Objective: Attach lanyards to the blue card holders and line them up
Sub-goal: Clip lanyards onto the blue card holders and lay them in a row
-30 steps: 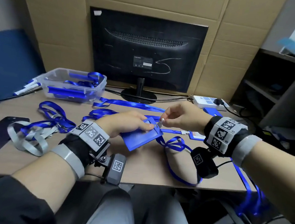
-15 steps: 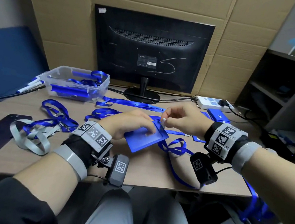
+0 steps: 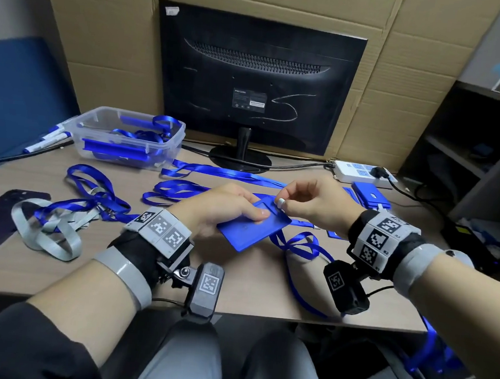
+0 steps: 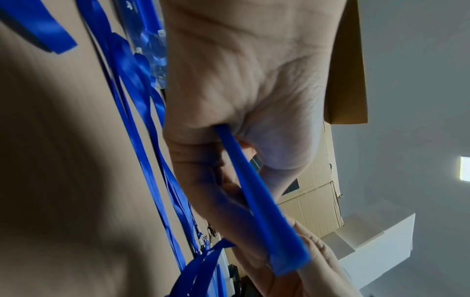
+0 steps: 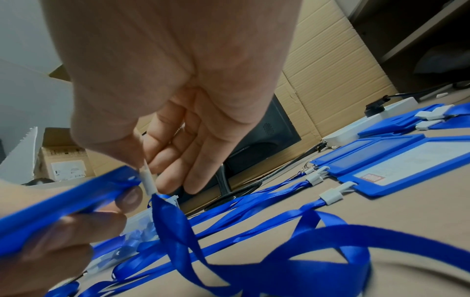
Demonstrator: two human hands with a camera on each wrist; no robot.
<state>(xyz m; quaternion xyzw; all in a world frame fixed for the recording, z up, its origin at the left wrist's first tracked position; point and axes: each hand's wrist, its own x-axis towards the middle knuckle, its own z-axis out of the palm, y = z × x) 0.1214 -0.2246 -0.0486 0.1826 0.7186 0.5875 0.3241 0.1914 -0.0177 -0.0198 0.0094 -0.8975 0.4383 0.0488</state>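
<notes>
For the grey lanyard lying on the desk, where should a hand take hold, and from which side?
Pinch the grey lanyard at its near loop, coming from above: there the strap stands on edge, clear of the blue lanyards tangled over its far end.

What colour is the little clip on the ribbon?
White; the clip shows best in the right wrist view.

Head view downward; wrist views close, sharing the card holder point(image 3: 251, 230).
</notes>
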